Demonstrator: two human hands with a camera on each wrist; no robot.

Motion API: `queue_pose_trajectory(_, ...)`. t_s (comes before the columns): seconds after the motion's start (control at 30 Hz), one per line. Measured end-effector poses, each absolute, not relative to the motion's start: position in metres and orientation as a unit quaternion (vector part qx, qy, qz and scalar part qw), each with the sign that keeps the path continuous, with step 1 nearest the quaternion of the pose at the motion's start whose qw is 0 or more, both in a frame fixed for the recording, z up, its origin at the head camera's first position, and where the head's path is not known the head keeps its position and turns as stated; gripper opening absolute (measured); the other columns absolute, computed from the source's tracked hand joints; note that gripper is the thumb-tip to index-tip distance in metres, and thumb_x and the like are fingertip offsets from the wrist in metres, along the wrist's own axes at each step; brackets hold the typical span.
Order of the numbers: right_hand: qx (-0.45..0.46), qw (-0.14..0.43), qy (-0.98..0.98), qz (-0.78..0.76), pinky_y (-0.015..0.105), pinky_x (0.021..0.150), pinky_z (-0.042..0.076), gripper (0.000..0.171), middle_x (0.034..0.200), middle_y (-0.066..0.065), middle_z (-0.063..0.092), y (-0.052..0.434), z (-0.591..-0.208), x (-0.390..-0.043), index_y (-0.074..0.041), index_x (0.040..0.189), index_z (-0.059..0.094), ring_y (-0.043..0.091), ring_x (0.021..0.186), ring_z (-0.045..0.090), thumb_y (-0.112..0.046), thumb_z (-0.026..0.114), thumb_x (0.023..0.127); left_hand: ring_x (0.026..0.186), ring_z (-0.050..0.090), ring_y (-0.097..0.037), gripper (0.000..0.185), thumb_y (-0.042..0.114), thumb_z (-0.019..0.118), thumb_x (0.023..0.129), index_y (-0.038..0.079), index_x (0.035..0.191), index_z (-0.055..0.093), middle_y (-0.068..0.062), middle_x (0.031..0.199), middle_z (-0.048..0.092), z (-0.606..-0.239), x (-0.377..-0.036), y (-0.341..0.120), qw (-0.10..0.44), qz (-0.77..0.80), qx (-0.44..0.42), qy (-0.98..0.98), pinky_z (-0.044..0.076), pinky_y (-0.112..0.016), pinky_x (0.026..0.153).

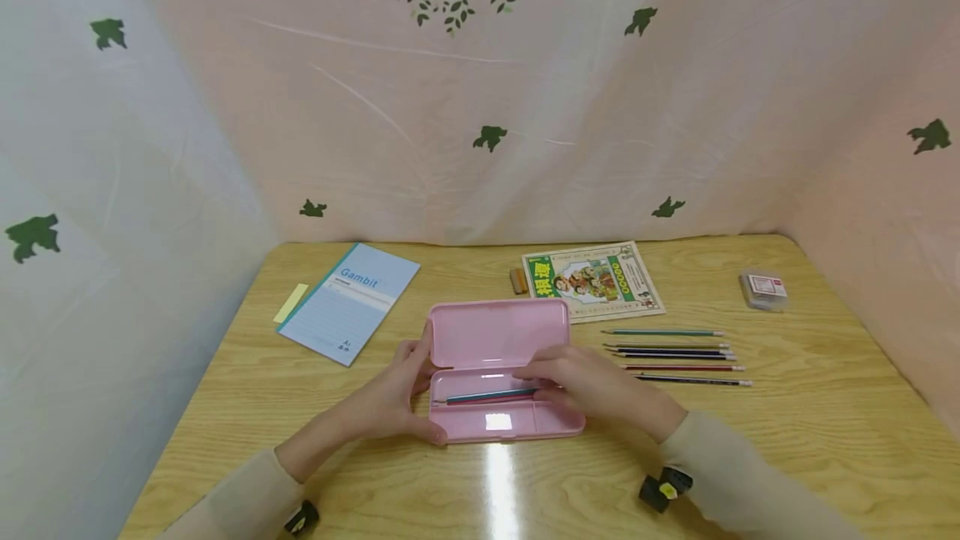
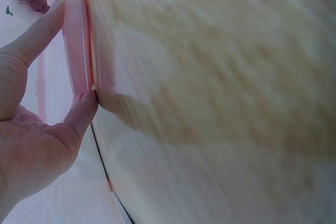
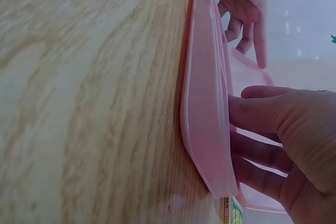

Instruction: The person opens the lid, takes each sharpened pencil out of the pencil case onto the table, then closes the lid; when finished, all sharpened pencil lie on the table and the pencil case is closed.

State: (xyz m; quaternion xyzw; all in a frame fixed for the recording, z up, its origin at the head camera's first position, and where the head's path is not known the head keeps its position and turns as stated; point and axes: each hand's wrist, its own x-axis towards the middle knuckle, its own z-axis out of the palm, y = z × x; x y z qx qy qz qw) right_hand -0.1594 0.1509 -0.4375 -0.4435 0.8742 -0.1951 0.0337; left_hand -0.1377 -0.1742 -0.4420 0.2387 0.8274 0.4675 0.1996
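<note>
Lying open near the middle of a wooden table (image 1: 787, 457), lid tipped back toward the wall — a pink pencil case (image 1: 498, 369), long axis running left to right. Bracing its left end, the left hand (image 1: 393, 398): thumb at the front corner of the tray, fingers straight along the hinge end, touching rather than wrapped round. Reaching into the tray from the right, the right hand (image 1: 592, 382), fingers curled down over the right end of a teal pencil (image 1: 491, 395); whether pinching it or only pressing on it, impossible to tell. Resting lengthwise inside the tray, that pencil, pointing left and right, parallel to the case's long side, with a darker one just behind it.

Lying at the back left, a blue notebook (image 1: 351, 300) with a yellow sticky note (image 1: 291, 302) just beside it. Sitting behind the case, a picture booklet (image 1: 592, 280), a small brown eraser (image 1: 518, 280) at its left edge. Spread to the right of the case, a row of loose pencils (image 1: 675, 355), all pointing left-right — and well beyond them a small clear box (image 1: 763, 290).
</note>
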Motion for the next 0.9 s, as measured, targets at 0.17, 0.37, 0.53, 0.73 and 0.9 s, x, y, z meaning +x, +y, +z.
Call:
queue_pose_trajectory(0.17,-0.446,0.018,0.876,-0.182,0.026,0.081,0.059,0.037,0.103,-0.004,0.071,0.149,-0.438,-0.158,-0.014,0.126,0.073,0.008,0.092,0.063,-0.008,0.077,0.09,0.134,0.047,-0.023,0.148,0.025,0.097,0.067,0.02,0.16,-0.017,-0.015,0.144,0.023,-0.443,-0.138,-0.175,0.198,0.463,0.241,0.83,0.039,-0.03,0.114)
queue_pose_trajectory(0.37,-0.449,0.011,0.876,-0.176,0.026,0.08,0.058,0.035,0.1,-0.004,0.071,0.146,-0.439,-0.158,-0.013,0.123,0.074,0.01,0.091,0.063,-0.011,0.079,0.088,0.133,0.047,-0.023,0.148,0.026,0.097,0.067,0.019,0.16,-0.017,-0.015,0.145,0.023,-0.444,-0.139,-0.175,0.197,0.463,0.24,0.83,0.039,-0.03,0.114)
queue_pose_trajectory(0.53,-0.452,-0.002,0.876,-0.169,0.027,0.081,0.058,0.033,0.099,-0.004,0.071,0.143,-0.442,-0.159,-0.014,0.119,0.076,0.012,0.091,0.063,-0.01,0.08,0.087,0.134,0.047,-0.024,0.148,0.026,0.097,0.067,0.019,0.16,-0.017,-0.016,0.145,0.023,-0.444,-0.139,-0.175,0.198,0.464,0.239,0.83,0.039,-0.03,0.114)
queue_pose_trajectory(0.73,-0.447,-0.006,0.879,-0.166,0.028,0.079,0.058,0.029,0.095,-0.004,0.069,0.141,-0.443,-0.159,-0.014,0.114,0.078,0.012,0.088,0.062,-0.01,0.08,0.086,0.134,0.048,-0.024,0.149,0.023,0.097,0.066,0.019,0.16,-0.018,-0.016,0.144,0.022,-0.443,-0.139,-0.174,0.201,0.471,0.239,0.825,0.039,-0.03,0.114)
queue_pose_trajectory(0.9,-0.432,0.016,0.886,-0.167,0.027,0.08,0.057,0.028,0.095,-0.006,0.068,0.139,-0.44,-0.158,-0.015,0.113,0.078,0.01,0.089,0.06,-0.009,0.08,0.086,0.134,0.047,-0.025,0.149,0.023,0.097,0.066,0.018,0.16,-0.018,-0.016,0.145,0.022,-0.443,-0.139,-0.174,0.203,0.473,0.238,0.824,0.039,-0.03,0.114)
